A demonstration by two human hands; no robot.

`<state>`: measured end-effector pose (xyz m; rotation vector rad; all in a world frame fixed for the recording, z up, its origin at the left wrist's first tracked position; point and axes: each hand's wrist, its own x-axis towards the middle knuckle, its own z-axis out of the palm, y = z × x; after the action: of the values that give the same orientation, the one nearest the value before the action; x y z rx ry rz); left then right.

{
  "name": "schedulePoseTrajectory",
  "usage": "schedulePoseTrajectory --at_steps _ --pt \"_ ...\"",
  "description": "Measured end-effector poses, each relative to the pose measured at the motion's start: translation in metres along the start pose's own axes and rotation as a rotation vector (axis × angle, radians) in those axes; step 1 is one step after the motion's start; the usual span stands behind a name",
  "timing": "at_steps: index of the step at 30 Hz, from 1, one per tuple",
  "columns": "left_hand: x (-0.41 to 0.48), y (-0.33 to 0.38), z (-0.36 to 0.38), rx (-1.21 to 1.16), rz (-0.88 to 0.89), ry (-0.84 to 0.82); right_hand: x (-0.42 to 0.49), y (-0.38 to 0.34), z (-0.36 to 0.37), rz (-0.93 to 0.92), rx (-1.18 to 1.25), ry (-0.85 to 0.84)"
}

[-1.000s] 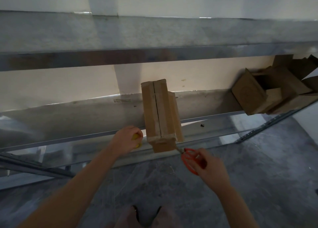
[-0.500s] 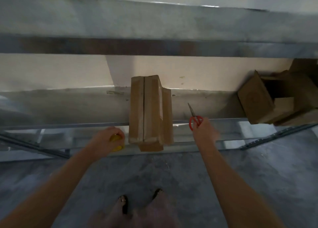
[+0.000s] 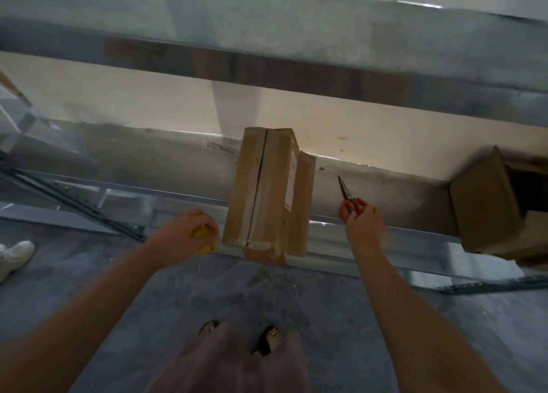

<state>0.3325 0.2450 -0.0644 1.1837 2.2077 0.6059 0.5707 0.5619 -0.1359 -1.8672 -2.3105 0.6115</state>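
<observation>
A long brown cardboard box (image 3: 267, 191) lies on the metal shelf (image 3: 166, 170), its taped top seam slit and its near end flap hanging over the shelf's front edge. My left hand (image 3: 184, 232) grips a yellow object (image 3: 203, 235) just left of the box's near end. To the right of the box, my right hand (image 3: 366, 229) holds red-handled scissors (image 3: 350, 202) by the handles, the blades closed and pointing away over the shelf.
An upper metal shelf (image 3: 296, 36) overhangs the lower one. Several open, tipped cardboard boxes (image 3: 486, 202) crowd the shelf's right end. Grey concrete floor (image 3: 326, 303) lies below, with my feet at bottom centre and another person's white shoe (image 3: 14, 256) at far left.
My right hand carried the scissors from the box's near end up and to the right, over the shelf. The left hand stayed beside the box with the yellow object.
</observation>
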Motion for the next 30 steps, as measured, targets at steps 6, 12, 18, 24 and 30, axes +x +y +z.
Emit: schedulePoseTrajectory --at_steps 6,12,18,24,30 --pt "0.000 0.004 -0.004 0.026 0.036 -0.015 -0.038 0.002 -0.020 -0.099 -0.190 -0.001" --pt "0.006 -0.002 -0.012 0.034 0.123 -0.104 -0.158 -0.018 -0.024 -0.363 -0.162 0.109" --pt "0.011 -0.008 -0.019 0.077 0.222 -0.156 -0.250 -0.091 0.009 -0.555 -0.085 0.128" --pt "0.012 -0.012 -0.026 0.051 0.232 -0.160 -0.241 -0.143 0.038 -0.303 -0.107 0.030" --pt "0.013 -0.012 -0.025 -0.053 0.203 -0.143 -0.236 -0.157 0.055 -0.189 0.008 0.068"
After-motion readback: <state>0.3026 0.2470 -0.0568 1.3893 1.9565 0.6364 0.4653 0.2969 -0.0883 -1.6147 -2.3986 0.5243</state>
